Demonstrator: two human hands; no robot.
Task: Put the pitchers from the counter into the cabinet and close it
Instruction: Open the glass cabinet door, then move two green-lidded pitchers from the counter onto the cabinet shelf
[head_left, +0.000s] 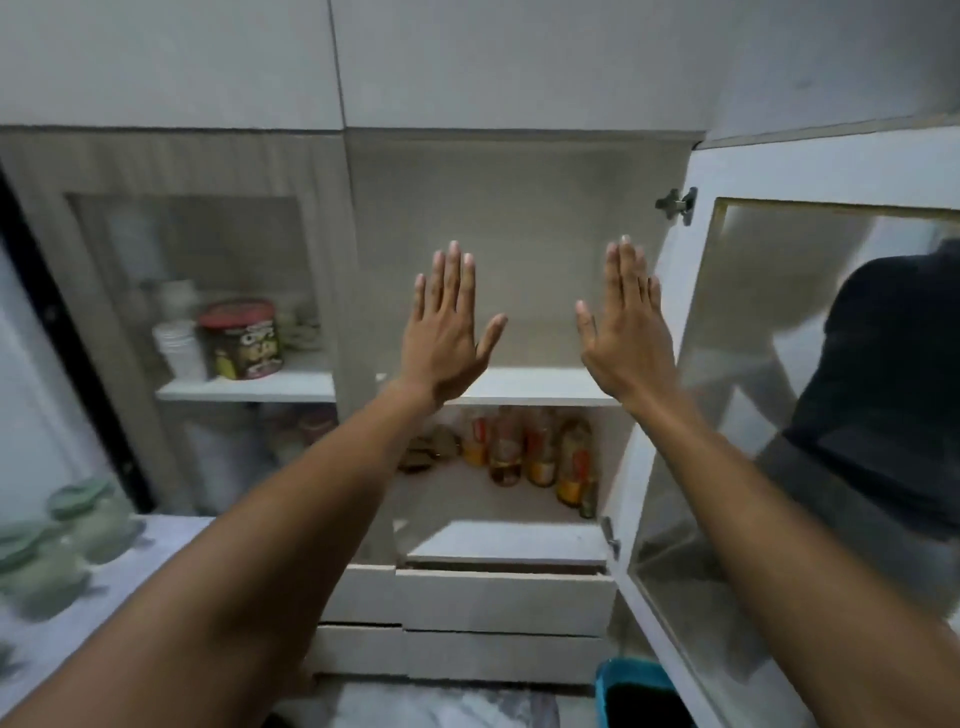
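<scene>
The pale cabinet stands in front of me with its right glass door (810, 395) swung open. Its upper shelf (540, 387) holds nothing that I can see. My left hand (447, 332) and my right hand (626, 327) are both raised flat in front of that upper compartment, fingers straight and spread, holding nothing. Two pale green lidded pitchers (96, 517) (36, 566) stand on the counter (104, 603) at the far left, blurred, well away from both hands.
Several sauce bottles (535, 452) fill the back of the lower shelf. The closed left glass door (192, 332) shows a red-lidded tin (241, 338) and white cups behind it. Drawers (498, 603) sit below the cabinet. A blue bin (639, 691) stands on the floor.
</scene>
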